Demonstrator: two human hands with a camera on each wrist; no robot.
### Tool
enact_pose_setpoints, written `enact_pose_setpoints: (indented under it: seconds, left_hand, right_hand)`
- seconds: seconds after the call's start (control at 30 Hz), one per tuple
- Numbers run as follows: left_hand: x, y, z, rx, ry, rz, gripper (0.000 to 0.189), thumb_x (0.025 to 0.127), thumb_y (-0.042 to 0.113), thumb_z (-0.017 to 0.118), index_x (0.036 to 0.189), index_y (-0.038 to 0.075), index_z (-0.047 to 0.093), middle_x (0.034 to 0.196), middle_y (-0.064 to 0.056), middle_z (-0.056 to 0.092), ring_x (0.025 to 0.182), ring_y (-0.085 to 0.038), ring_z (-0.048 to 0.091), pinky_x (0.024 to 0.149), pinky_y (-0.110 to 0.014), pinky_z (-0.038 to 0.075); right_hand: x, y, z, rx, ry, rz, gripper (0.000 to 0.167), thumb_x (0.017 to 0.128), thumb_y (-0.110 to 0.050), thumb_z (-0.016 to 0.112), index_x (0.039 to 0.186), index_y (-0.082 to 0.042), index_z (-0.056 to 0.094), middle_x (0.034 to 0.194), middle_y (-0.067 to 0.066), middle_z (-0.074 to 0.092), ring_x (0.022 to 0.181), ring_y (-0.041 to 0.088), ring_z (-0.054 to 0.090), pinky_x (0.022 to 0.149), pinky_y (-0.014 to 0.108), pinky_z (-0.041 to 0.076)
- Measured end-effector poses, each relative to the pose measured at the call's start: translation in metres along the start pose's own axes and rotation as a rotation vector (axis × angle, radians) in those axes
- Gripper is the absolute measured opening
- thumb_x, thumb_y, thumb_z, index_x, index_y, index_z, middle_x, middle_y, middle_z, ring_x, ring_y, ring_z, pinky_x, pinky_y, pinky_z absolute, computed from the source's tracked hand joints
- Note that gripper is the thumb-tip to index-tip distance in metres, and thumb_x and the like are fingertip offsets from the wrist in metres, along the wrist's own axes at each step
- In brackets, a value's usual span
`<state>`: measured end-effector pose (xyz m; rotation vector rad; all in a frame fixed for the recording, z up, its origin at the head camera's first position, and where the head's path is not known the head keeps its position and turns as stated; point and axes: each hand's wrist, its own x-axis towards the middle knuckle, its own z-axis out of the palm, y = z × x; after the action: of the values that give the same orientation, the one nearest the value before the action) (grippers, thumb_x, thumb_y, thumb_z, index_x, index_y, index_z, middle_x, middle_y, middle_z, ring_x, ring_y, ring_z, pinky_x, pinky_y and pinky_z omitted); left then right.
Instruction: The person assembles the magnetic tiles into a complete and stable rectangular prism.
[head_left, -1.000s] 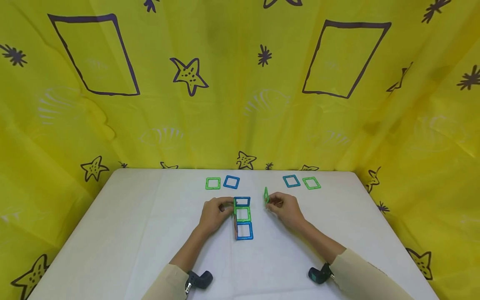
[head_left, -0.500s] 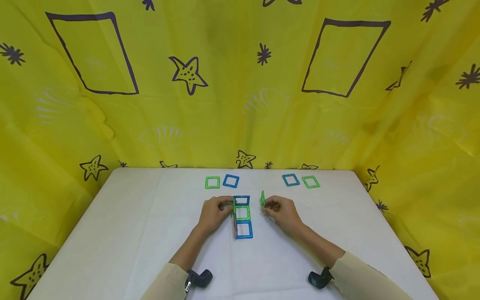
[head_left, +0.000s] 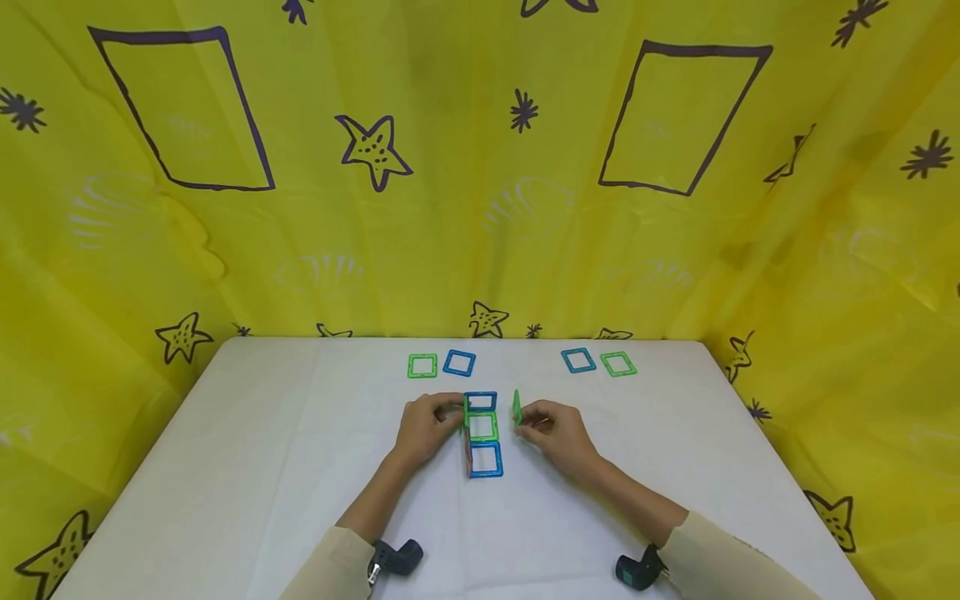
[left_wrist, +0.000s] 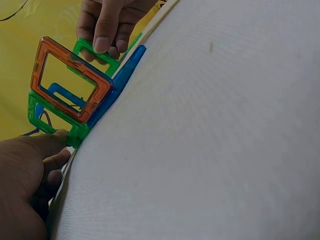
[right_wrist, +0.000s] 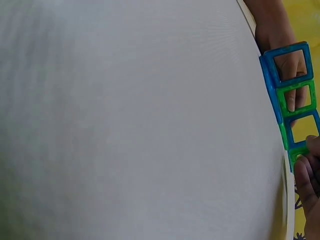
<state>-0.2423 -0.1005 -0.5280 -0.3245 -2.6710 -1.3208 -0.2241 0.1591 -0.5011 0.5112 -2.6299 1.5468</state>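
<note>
The head view gives the whole layout, while the left wrist view shows the orange square [left_wrist: 98, 101] face-on, left of upper centre; from the head it is a thin reddish strip, nearly edge-on. The right wrist view shows the left hand [head_left: 422, 429] through the window-like openings of the squares, at its right edge.

The left hand, just left of the lower centre in the head view, has its thumb at a lower corner of the standing green square [left_wrist: 77, 134] and its forefinger reaching toward the far end; whether it grips that square or merely presses on it, I cannot tell. The right hand [head_left: 561, 429], right of the lower centre, pinches the held green square [head_left: 517, 407] between thumb and fingers. That square is upright and nearly edge-on to the head camera, apart from the structure.

The structure sits at lower centre: the near blue square [head_left: 498, 459] and the flat green square [head_left: 496, 427] lie end to end, and the far blue square [head_left: 480, 394] stands at their upper end. The orange and standing green squares form a wall along their left side. All are translucent frames with hollow middles.
</note>
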Motion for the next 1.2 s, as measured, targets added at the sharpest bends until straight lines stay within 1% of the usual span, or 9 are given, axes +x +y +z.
enact_pose_setpoints:
  seconds: [0.2,0.43,0.57,0.77,0.97,1.2]
  left_hand:
    - [-0.001,-0.001,0.000,0.011,0.008,-0.011,0.026,0.093,0.012,0.078,0.120,0.012,0.080,0.078,0.005,0.059,0.073,-0.013,0.051,0.068,-0.029,0.041]
    - [0.000,0.001,-0.001,0.007,0.002,-0.030,0.027,0.094,0.014,0.079,0.121,0.013,0.080,0.083,0.005,0.063,0.074,-0.013,0.052,0.068,-0.029,0.042]
    - [-0.001,0.001,-0.001,0.012,0.001,-0.028,0.027,0.094,0.014,0.079,0.121,0.013,0.080,0.084,0.005,0.063,0.075,-0.013,0.052,0.069,-0.029,0.042]
    - [-0.001,0.000,-0.001,0.012,0.004,-0.018,0.027,0.095,0.014,0.078,0.121,0.013,0.080,0.085,0.004,0.063,0.077,-0.014,0.052,0.070,-0.030,0.042]
    - [-0.001,0.001,-0.001,0.018,-0.001,-0.019,0.026,0.095,0.015,0.078,0.121,0.014,0.080,0.084,0.005,0.062,0.078,-0.014,0.052,0.073,-0.032,0.041]
    - [-0.001,0.001,-0.001,0.006,-0.002,-0.020,0.026,0.095,0.014,0.078,0.121,0.015,0.080,0.086,0.005,0.063,0.078,-0.014,0.052,0.074,-0.034,0.042]
  right_hand:
    - [-0.001,-0.003,0.004,-0.001,-0.017,-0.041,0.016,0.088,0.002,0.082,0.100,-0.006,0.077,0.093,-0.002,0.072,0.080,0.015,0.067,0.074,0.027,0.058]
    - [0.000,-0.006,0.010,0.019,-0.027,-0.080,0.016,0.088,0.002,0.082,0.102,-0.003,0.077,0.095,0.000,0.074,0.082,0.015,0.068,0.075,0.027,0.058]
    - [0.000,-0.007,0.013,0.028,-0.044,-0.097,0.016,0.089,0.001,0.082,0.103,-0.001,0.076,0.096,0.002,0.074,0.083,0.016,0.068,0.076,0.027,0.058]
    - [-0.001,-0.010,0.016,0.018,-0.059,-0.082,0.017,0.090,0.000,0.081,0.107,-0.002,0.077,0.096,-0.001,0.074,0.084,0.015,0.067,0.078,0.027,0.057]
    - [0.000,-0.008,0.020,0.018,-0.066,-0.090,0.015,0.091,0.000,0.080,0.106,-0.002,0.076,0.096,-0.001,0.073,0.083,0.014,0.068,0.078,0.027,0.057]
    - [0.000,-0.007,0.022,0.026,-0.071,-0.068,0.015,0.091,0.001,0.080,0.106,-0.002,0.076,0.096,0.000,0.073,0.083,0.015,0.068,0.078,0.027,0.057]
